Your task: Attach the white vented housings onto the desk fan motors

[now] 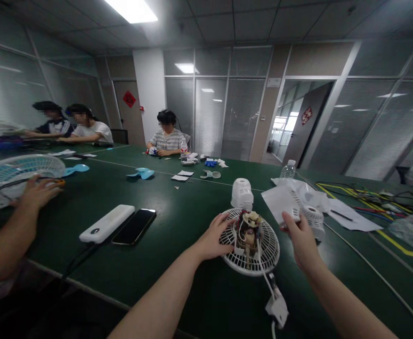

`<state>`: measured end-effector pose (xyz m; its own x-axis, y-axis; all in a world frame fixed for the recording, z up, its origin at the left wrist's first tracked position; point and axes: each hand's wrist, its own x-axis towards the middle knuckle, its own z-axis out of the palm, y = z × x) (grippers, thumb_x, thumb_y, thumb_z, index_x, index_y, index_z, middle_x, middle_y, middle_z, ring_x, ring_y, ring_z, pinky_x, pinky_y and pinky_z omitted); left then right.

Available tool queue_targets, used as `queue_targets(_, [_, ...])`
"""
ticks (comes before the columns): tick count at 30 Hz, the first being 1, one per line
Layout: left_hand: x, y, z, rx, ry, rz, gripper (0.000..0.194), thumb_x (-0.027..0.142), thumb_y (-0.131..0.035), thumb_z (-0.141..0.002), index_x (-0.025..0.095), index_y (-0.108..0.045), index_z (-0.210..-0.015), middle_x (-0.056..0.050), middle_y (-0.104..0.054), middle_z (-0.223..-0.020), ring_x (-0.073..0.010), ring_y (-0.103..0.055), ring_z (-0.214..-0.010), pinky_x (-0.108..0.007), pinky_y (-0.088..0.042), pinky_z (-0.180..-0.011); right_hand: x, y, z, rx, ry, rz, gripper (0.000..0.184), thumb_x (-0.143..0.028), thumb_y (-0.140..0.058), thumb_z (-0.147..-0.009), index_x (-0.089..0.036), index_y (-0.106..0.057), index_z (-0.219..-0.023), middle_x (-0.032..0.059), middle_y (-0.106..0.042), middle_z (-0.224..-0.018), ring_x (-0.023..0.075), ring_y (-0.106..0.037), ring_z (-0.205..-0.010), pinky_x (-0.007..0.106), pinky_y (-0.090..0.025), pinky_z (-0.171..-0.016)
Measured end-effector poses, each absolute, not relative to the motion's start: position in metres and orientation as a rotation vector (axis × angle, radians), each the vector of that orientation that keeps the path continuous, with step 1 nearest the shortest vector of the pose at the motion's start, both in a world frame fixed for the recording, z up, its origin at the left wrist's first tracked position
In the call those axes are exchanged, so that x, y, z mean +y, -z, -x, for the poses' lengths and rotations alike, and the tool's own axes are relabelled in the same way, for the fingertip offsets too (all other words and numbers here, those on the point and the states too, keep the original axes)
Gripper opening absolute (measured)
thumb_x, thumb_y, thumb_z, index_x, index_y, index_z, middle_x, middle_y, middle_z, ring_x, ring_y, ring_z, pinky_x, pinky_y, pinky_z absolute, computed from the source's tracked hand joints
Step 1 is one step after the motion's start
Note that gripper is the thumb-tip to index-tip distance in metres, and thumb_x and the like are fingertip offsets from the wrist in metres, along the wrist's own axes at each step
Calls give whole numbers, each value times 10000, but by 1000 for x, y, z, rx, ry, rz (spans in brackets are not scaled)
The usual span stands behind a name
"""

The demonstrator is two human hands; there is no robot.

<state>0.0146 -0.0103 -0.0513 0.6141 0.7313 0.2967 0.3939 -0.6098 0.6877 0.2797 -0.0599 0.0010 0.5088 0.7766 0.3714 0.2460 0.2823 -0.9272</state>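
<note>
- Fan unit [249,238], lower frame, right of center: its round white grille [271,247] lies on a green table [178,207], ribs fanning outward, motor [250,234] exposed at the middle in browns and tans, a cream-colored piece on top.
- Far left: a co-worker's hand [42,193] rests at a larger fan cage [26,167], blue showing through its ribs.
- Left of center: a white power bank [107,223] lies beside a dark phone [135,227].
- Center: the person's left hand [213,239] rests on the grille's left edge, thumb and fingers spread apart.
- Just above the grille: a white vented housing [242,193] stands on the tabletop.
- Below: a white cord [262,263] crosses the grille's near rim.
- Right: the person's right hand [303,240] pinches a white slotted piece [294,212], its full outline unclear against a white sheet [274,201].
</note>
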Motion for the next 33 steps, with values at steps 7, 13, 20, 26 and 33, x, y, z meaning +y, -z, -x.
queue_targets(7, [-21, 48, -24, 940, -847, -2363, 760, 454, -717, -697, 325, -411, -1380, -69, -297, -1498, -332, -240, -1375, -551, -254, -1105, -95, 9, -252, -1276, -351, 1312, 782, -509, -637, -772, -192, -300, -1402, 108, -620, -1065, 251, -642, -863, 399, -536, -759])
queue_targets(13, [-28, 47, -43, 1081, -999, -2358, 661, 466, -657, -760, 262, -445, -1352, -95, -397, -1431, -313, -323, -1331, -526, -276, -1104, -106, 8, -243, -1529, 14, 1412, 786, -475, -631, -791, -225, -267, -1441, 145, -482, -1339, 315, -563, -1098, 458, -490, -886])
queue_targets(20, [-43, 42, -50, 876, -1163, -2288, 668, 376, -536, -870, 245, -245, -1458, -78, -311, -1505, -270, -281, -1387, -458, -215, -1159, -111, 17, -249, -1664, 102, 1474, 749, -500, -583, -823, -251, -263, -1452, 138, -498, -1328, 342, -557, -1085, 504, -483, -870])
queue_targets(26, [-49, 38, -53, 783, -1053, -2191, 821, 485, -587, -828, 228, -162, -1482, -99, -272, -1524, -299, -288, -1384, -484, -231, -1150, -99, 27, -264, -1652, -139, 1261, 542, -449, -492, -893, -277, -366, -1391, 102, -542, -1248, 277, -567, -1053, 486, -449, -935])
queue_targets(33, [-46, 43, -56, 783, -1032, -2090, 844, 505, -610, -807, 229, -179, -1478, -117, -308, -1505, -320, -317, -1367, -527, -242, -1136, -84, 32, -282, -1619, -766, 980, 699, -443, -579, -854, -304, -240, -1449, 95, -417, -1441, 277, -405, -1319, 503, -303, -1095])
